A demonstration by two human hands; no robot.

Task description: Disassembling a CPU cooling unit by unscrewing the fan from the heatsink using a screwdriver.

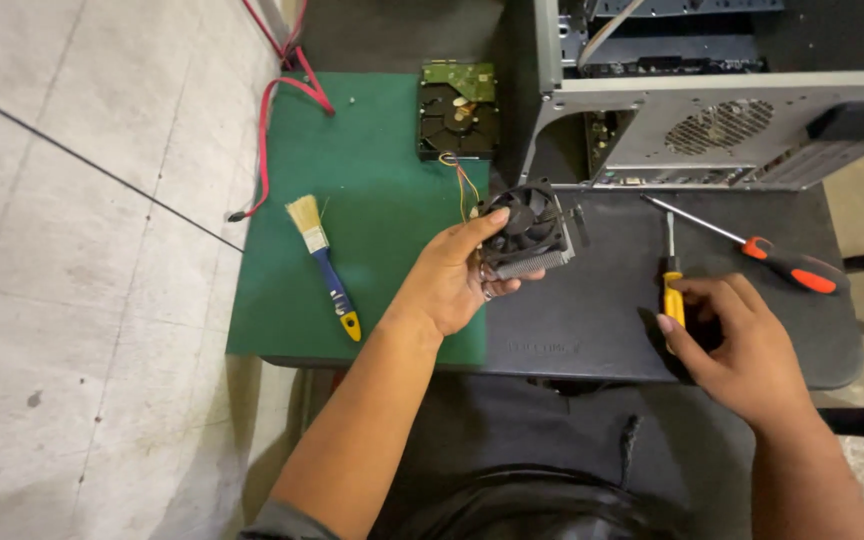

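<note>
Holding a cooling fan (530, 232) with its finned metal block above the desk (592, 320), the left hand (449, 283) has its grip clamped on the part: the thumb lies along the fan's upper left edge and the fingers wrap beneath the fins. Thin coloured wires (462, 180) run from the fan toward the hard drive (458, 110). The fan sits just in front of the open computer case (712, 120), near the seam where the green mat (352, 210) meets the black mat (602, 300).

To the right of the fan, the right hand (737, 345) rests on the black mat with its fingers curled around the handle of a yellow screwdriver (672, 290); the shaft points away from the person, toward the case. Whether this grip is fully closed on the handle cannot be told. A red-handled screwdriver (762, 250) lies just beyond the right hand, slanting across the black mat, apart from the fan.

To the left of the fan, a paintbrush (324, 265) with a blue and yellow handle lies on the green mat. The hard drive lies behind the fan at the far edge of the green mat, beside the case. Red cables (270, 120) trail off the far left corner of the green mat onto the tiled floor (82, 300).
</note>
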